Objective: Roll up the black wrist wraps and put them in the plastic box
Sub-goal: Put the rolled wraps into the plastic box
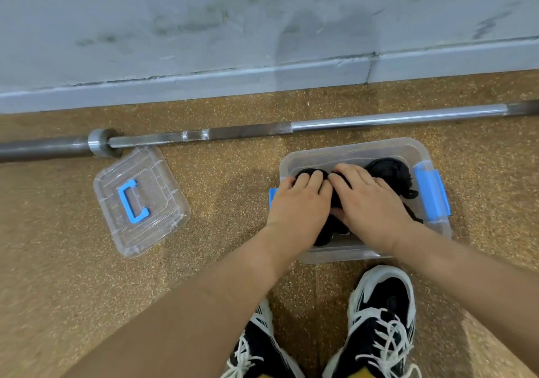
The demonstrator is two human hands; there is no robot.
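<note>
The person crouches over the plastic box (354,146) on the speckled floor (58,246), both hands down inside it. The black wrist wraps (389,172) all lie in the box. One coiled bundle sits at the right end, and the others are under the hands. The left hand (300,199) lies with its fingers curved over a dark roll, thumb hidden, so I cannot tell whether it grips or only presses. The right hand (372,199) holds a wrap, fingers bent over the top and thumb tucked in beneath. The clear lid (151,229) with its blue handle lies well apart to the left, just beside a barbell (239,133) that runs along the wall. Two black-and-white trainers (382,313) stand near the box's near edge.
</note>
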